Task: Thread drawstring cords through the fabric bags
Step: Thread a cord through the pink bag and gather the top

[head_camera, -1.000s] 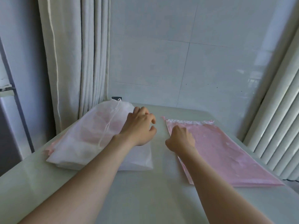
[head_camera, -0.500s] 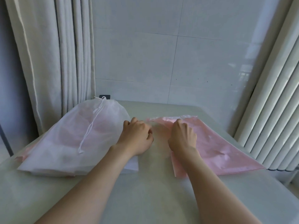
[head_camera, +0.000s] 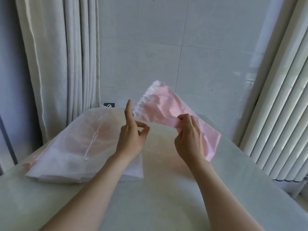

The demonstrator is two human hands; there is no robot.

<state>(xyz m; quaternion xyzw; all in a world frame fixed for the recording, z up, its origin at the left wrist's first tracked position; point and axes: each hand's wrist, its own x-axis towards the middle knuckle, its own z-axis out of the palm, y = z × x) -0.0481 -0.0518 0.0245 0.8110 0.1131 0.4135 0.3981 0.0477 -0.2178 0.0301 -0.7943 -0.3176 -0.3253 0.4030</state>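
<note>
Right grip: the pink bag (head_camera: 166, 107) is pinched at its near side edge by the right hand (head_camera: 188, 135), thumb and fingers clamped on a fold of cloth.
Bag position: it is held clear of the table (head_camera: 150, 197); the ruffled white hem (head_camera: 145, 100) slants up and away beyond the pinch, and the rest of the cloth trails down behind that hand.
Likely reason: the hem end is presented to the free hand, probably so that the cord channel can be found and opened.
Left hand (head_camera: 131, 135): it is raised just beside the hem, apart from the cloth, with the index finger straight up and thumb and another finger nearly meeting.
Left grip state: whether anything thin is pinched there cannot be told.
White mesh bag (head_camera: 75, 140): it lies flat beyond the left hand, well away from the pinch, with a white cord (head_camera: 95, 137) draped over it, presumably already threaded.
Hidden: the bag's lower end is covered by the right wrist.
Unclear: no loose cord for the pink bag can be made out; the channel opening is too small to see.
</note>
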